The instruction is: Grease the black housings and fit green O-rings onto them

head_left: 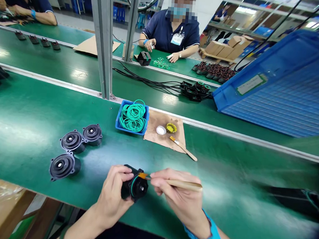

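Note:
My left hand (115, 191) is closed around a black motor housing (126, 185), tilted so its round end faces right. A green O-ring (133, 185) sits around that end. In my right hand (179, 194) is a small paintbrush (186, 185) with a wooden handle, pinched near the ferrule. Its orange bristles (143, 175) touch the housing's upper rim by the ring. To the left, three black round parts (71, 141) stand on the green bench. Beyond my hands, a blue bin (131, 131) holds many green O-rings (134, 115).
A stained cardboard sheet (152, 137) carries a white lid (161, 130), a yellow cup (171, 127) and a second brush (183, 148). A metal post (101, 37) rises behind the bin. At right are a large blue crate (283, 85) and a dark part (297, 198). A co-worker (170, 35) sits opposite.

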A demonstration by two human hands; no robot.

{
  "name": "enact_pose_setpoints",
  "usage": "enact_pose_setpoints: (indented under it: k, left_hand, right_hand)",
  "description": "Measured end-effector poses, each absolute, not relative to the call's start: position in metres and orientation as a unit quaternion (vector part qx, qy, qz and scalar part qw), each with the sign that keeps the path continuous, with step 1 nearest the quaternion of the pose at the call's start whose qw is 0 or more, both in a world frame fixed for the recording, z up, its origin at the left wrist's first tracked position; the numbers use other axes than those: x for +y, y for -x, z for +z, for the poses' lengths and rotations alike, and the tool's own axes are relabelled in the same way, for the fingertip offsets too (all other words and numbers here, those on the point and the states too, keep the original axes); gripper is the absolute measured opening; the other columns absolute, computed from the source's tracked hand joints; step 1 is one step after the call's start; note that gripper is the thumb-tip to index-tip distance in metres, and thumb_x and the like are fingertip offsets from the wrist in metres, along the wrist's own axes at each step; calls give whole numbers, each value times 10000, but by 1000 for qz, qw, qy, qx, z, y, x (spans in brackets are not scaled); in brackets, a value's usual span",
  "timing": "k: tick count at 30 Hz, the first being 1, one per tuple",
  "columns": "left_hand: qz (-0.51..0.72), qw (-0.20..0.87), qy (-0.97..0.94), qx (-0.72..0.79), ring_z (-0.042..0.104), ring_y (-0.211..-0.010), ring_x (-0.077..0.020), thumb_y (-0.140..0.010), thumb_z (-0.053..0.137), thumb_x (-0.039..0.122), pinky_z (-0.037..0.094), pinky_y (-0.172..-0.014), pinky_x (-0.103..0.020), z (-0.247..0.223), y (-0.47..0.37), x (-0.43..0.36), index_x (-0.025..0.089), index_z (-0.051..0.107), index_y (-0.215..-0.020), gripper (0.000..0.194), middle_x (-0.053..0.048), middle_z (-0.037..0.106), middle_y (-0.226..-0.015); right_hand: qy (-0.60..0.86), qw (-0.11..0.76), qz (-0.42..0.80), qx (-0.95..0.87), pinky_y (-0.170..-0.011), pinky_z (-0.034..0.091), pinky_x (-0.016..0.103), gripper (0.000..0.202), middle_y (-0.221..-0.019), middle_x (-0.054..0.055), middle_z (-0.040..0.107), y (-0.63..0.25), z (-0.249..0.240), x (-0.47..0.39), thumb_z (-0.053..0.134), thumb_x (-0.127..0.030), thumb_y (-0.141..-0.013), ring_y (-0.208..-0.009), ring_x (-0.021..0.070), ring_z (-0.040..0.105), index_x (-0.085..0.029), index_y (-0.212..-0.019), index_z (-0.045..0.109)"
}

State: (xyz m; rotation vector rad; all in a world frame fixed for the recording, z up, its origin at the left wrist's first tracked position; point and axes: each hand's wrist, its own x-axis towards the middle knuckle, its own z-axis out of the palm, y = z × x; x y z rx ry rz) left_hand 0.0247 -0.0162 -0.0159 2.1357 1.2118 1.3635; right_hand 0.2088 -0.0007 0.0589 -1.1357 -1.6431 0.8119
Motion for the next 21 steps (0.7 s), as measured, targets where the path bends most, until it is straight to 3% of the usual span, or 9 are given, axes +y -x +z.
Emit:
enact_pose_setpoints:
  k: [10, 21]
  left_hand:
    - [463, 170, -756, 430, 636, -928, -237, -766, 602, 76, 585, -757, -382, -17, -28, -17, 202, 500, -1093, 365, -96, 605, -1019]
    - [460, 195, -747, 440, 622, -926, -211, -787, 636, 140, 554, -763, -325, -11, -30, -9, 193, 486, -1094, 345, -86, 583, -1017]
  right_hand:
    - [411, 421, 276, -760, -503, 494, 216, 274, -631, -4, 717, -202, 68, -3, 627, -391, -952, -491, 118, 646, -208, -754, 679]
    - [342, 336, 169, -861, -490, 419, 247, 348, -594, -2, 602, -201, 64, -14, 351, -250, -1068, -480, 115, 517, -190, -809, 575]
